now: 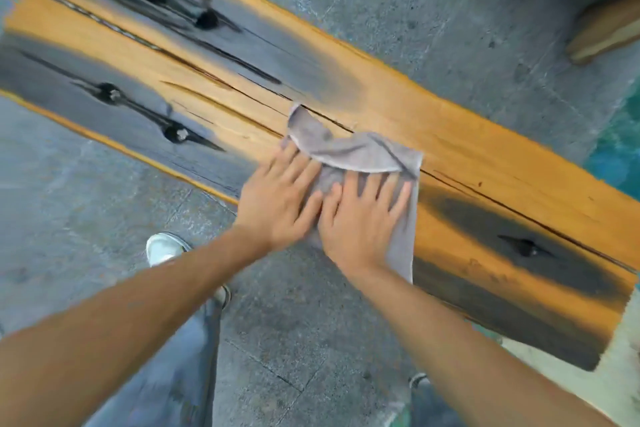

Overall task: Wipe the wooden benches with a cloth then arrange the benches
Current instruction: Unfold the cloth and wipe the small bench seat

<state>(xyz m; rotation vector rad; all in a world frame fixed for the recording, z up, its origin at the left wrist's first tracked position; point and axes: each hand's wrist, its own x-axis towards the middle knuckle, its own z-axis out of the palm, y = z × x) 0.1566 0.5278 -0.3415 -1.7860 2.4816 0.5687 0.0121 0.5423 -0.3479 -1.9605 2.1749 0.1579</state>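
Observation:
A long wooden bench (pixel 450 149) of orange planks with dark scorched patches runs diagonally from upper left to lower right. A grey cloth (pixel 360 152) lies on its near plank, its far edge folded over and one side hanging off the front edge. My left hand (pixel 280 201) and my right hand (pixel 360 218) press flat on the cloth side by side, fingers straight and spread. The picture is blurred by motion.
Grey stone paving (pixel 433 10) surrounds the bench. The end of another wooden piece (pixel 609 31) shows at the upper right. My legs in jeans and a white shoe (pixel 162 246) stand just in front of the bench. A teal patch (pixel 620 156) lies at the right edge.

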